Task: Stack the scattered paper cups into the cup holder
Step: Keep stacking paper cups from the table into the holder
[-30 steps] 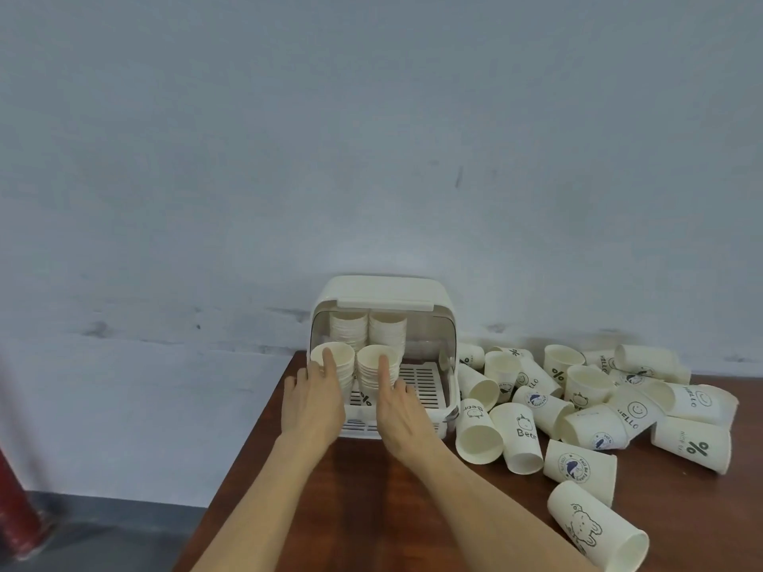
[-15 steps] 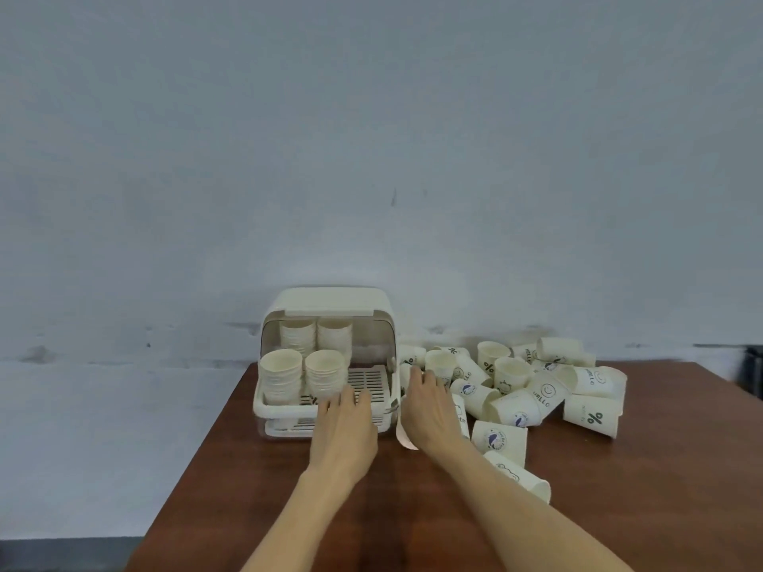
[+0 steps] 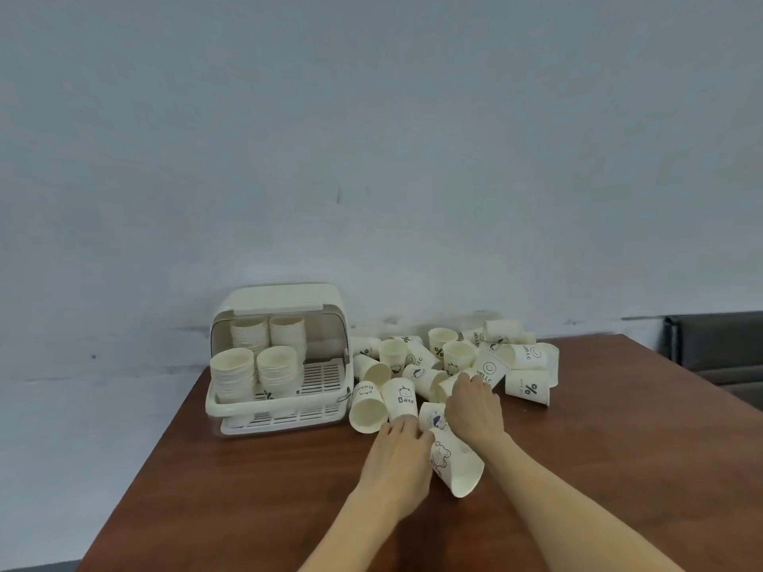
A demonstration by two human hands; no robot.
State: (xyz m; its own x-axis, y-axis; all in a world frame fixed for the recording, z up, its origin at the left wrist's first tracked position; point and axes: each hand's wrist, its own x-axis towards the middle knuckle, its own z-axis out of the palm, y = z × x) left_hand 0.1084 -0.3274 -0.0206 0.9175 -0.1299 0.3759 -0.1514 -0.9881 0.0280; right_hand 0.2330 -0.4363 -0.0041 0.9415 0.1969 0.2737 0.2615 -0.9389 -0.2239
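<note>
In the head view, the cup holder (image 3: pixel 280 357), a cream plastic box with a rounded flip-up lid and a slatted white tray, sits left of centre against the wall. Four nested stacks of paper cups (image 3: pixel 252 375) already stand in its left half, two in front and two behind; the right part of the tray shows bare slats. By my judgement the job is partly done, perhaps around half, since a loose pile of cups (image 3: pixel 475 361) lies tumbled on the brown wood-grain table (image 3: pixel 247 489) to the right of the holder, most on their sides. These are thin white tapered cups with rolled rims and small printed marks such as "HELLO", "%" and a bear.

At centre-bottom, the left hand (image 3: pixel 398 452) reaches with fingers extended, tips touching the cup marked "Bear" (image 3: pixel 399 402); it grips nothing yet. The right hand (image 3: pixel 475 408) lies over the pile, fingers curved down onto a cup (image 3: pixel 448 383), but whether it has truly closed on it I cannot tell.
</note>
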